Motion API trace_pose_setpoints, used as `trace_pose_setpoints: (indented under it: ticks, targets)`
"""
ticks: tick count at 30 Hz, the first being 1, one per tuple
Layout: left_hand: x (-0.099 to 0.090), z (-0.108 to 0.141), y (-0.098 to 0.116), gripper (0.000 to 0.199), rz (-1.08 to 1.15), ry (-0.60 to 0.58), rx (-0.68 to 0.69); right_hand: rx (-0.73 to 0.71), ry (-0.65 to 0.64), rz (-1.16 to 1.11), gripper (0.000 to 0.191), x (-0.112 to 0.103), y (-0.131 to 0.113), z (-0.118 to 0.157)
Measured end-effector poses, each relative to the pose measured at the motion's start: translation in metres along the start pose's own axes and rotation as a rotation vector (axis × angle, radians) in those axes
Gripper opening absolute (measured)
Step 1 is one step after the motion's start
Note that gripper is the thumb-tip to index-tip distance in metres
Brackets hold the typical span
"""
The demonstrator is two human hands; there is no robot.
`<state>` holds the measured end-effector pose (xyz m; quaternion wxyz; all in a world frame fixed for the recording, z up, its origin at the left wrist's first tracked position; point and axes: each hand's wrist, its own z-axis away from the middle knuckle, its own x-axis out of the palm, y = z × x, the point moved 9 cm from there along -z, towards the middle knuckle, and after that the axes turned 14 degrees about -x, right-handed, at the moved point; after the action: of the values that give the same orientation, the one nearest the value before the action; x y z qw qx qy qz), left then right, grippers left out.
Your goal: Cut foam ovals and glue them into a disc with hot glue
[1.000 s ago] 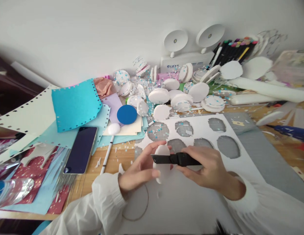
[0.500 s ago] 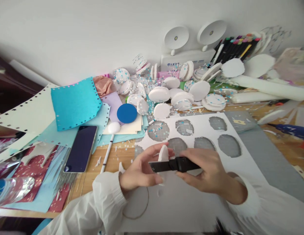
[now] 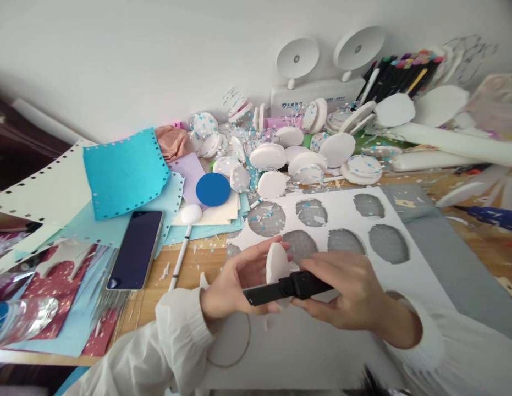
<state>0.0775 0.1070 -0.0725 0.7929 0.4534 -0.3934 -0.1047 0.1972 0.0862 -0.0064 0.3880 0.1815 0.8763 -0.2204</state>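
My left hand (image 3: pixel 243 278) is closed on a white foam disc (image 3: pixel 277 263), held on edge between the fingers and thumb. A black utility knife (image 3: pixel 307 284) is gripped in my right hand (image 3: pixel 344 289). Its dark blade (image 3: pixel 262 294) points left and passes in front of the disc, close to my left thumb; whether it touches the disc I cannot tell. Below my hands lies a white foam sheet (image 3: pixel 420 286) with several rough round holes cut through it. The lower part of the disc is hidden behind the knife.
Several cut white discs (image 3: pixel 268 157) with blue-dotted trims are heaped along the wall. At left are a phone (image 3: pixel 136 250), coloured papers (image 3: pixel 126 170) and a clear bottle (image 3: pixel 28 319). A blue glue gun (image 3: pixel 493 217) lies at right on the grey cutting mat (image 3: pixel 429 236) edge.
The knife has tilted and its blade has moved left and down across the disc. More of the disc shows above it. My left hand stays nearly in place.
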Motion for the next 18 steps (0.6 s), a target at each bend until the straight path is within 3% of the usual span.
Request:
trace_pose_setpoints:
  ticks: [6,11,18]
  targets:
    - [-0.001,0.001,0.001,0.088,-0.067,0.016,-0.004,0.026,0.017,0.018,0.028,-0.003,0.007,0.002]
    - [-0.004,0.0,-0.001,0.079,-0.001,0.053,-0.034,0.093,0.013,0.061,0.03,-0.002,0.024,0.007]
    - [0.001,0.003,0.009,0.087,-0.049,-0.027,0.052,0.429,0.044,0.236,0.037,-0.012,0.072,0.025]
